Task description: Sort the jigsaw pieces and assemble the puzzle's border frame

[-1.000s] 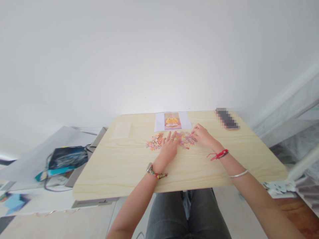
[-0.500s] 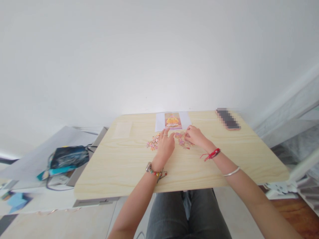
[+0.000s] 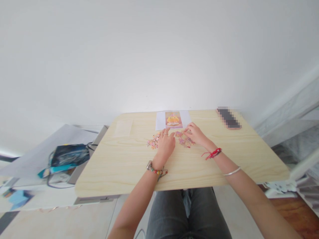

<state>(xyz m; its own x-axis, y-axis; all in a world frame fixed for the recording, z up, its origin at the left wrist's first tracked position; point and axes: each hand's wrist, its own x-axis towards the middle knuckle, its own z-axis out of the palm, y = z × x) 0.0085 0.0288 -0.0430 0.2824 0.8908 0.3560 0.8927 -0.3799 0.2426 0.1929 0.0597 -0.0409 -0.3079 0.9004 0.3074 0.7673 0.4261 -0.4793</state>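
Note:
Small colourful jigsaw puzzle pieces lie in two loose heaps on the table. My left hand (image 3: 166, 143) rests palm down between them, fingers apart, its fingertips at the edge of the left heap (image 3: 153, 142) and part of that heap hidden under it. Over the right heap (image 3: 185, 140), my right hand (image 3: 196, 134) has thumb and forefinger drawn together at the heap's upper edge. Whatever sits in that pinch is too small to make out. Just beyond both hands is a white sheet (image 3: 160, 120) bearing a printed picture (image 3: 173, 120) of a yellow cartoon figure.
A phone (image 3: 229, 118), blurred out, lies at the table's back right. At the back left is a pale, flat, see-through sheet (image 3: 123, 128). The wooden table (image 3: 114, 172) meets a white wall behind. Left of it, a dark blue bag (image 3: 70, 155) sits on a lower surface.
My right hand has lifted slightly and its fingers have shifted a little over the right heap. My left hand stays in place. The view has tilted very slightly.

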